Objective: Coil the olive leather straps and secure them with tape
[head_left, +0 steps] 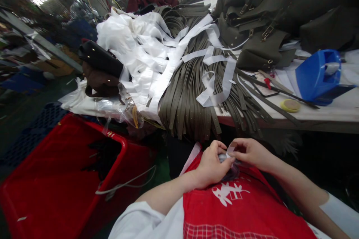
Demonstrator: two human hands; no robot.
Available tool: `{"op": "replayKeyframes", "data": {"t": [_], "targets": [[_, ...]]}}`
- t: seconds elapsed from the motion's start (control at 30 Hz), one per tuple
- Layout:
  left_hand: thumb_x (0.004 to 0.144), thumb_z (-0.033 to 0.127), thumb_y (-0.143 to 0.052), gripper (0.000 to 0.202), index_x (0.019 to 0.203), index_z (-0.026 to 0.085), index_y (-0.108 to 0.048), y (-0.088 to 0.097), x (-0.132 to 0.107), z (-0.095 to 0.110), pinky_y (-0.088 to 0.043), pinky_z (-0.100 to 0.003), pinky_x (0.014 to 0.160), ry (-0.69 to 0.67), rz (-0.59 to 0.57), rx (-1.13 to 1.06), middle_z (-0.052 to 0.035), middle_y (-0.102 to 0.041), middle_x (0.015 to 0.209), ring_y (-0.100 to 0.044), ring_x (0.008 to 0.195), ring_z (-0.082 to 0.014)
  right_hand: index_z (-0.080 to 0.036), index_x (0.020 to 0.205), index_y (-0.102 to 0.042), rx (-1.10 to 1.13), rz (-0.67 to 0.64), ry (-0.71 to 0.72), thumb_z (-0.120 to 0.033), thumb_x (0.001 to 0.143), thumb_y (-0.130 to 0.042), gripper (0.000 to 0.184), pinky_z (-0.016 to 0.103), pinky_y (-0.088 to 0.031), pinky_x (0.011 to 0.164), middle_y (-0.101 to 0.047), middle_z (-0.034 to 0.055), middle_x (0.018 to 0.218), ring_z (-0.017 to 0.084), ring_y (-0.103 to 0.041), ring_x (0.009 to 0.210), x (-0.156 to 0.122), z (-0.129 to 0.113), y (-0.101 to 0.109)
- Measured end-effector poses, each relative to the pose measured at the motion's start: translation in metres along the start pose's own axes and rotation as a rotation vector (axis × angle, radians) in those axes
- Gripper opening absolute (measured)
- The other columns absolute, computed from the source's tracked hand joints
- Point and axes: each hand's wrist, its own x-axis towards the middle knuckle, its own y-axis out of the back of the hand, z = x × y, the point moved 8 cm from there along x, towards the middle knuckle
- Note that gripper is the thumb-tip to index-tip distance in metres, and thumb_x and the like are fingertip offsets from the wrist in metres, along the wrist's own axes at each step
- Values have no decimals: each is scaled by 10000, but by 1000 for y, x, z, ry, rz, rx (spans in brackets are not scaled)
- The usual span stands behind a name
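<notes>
- Two hands of yours meet low in the middle of the frame, just above the red apron on your lap.
- Your left hand is curled, thumb and fingers closing around a small grey bundle.
- Your right hand pinches a small white piece between thumb and fingers, right beside your left fingertips.
- The bundle looks shiny and crumpled, pale grey where it shows between your fingers and darker, faintly purple, below them. Your hands cover much of it, so you cannot tell its full shape or what it is.
- The white piece looks thin, flat and partly see-through, with a short straight edge sticking up and a brownish patch behind its top.
- Past your hands, in the centre of the frame, dark olive straps hang in a thick row over the edge of the table, small holes near their ends.
- White ribbon lies in loose folds across those straps, and a white heap fills the area to their left.
- At the right of the frame stand a blue tape dispenser and, nearer you, a yellow roll.
- At the lower left sits a big red bin, dark material inside it.
</notes>
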Motion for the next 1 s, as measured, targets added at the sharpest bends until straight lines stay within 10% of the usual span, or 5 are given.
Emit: {"op": "replayKeyframes", "data": {"t": [0.2,0.37,0.77,0.87,1.0], "targets": [[729,311,-746,291,955,177,-622,2,5,5,-499,-270,663,54,-117,55,-31,-710,840,-653,745,-172,-199,751,-733,-168,136,117,-313,823,-634,167,300,-536,682,-750,40,757,202,-686,723,-16,-17,5],[675,402,-796,382,922,126,-704,-11,6,-7,-480,-241,550,305,-398,-371,-2,-660,638,-590,534,-120,-245,1063,-739,-343,74,305,-197,895,-544,262,344,-541,916,-755,62,1100,218,-697,1011,-35,-32,-3],[589,586,-862,626,926,76,-728,-14,37,9,-455,-246,612,201,-226,-556,-59,-695,735,-587,610,-120,-278,1299,-620,-490,344,508,-76,849,-530,502,447,-507,1056,-653,96,1312,261,-604,1222,-55,-41,16],[572,611,-866,663,946,81,-733,-10,39,1,-451,-257,617,183,-204,-522,-85,-714,763,-613,640,-152,-263,1201,-664,-560,618,510,-147,887,-540,357,439,-508,1043,-697,86,1234,264,-617,1199,-65,-45,77],[520,615,-892,691,935,85,-736,-3,43,-14,-449,-266,605,174,-155,-537,-98,-710,738,-626,632,-173,-201,1124,-683,-647,1227,270,-313,896,-540,292,468,-458,1055,-714,123,1180,308,-629,1154,-102,-27,228]]}}
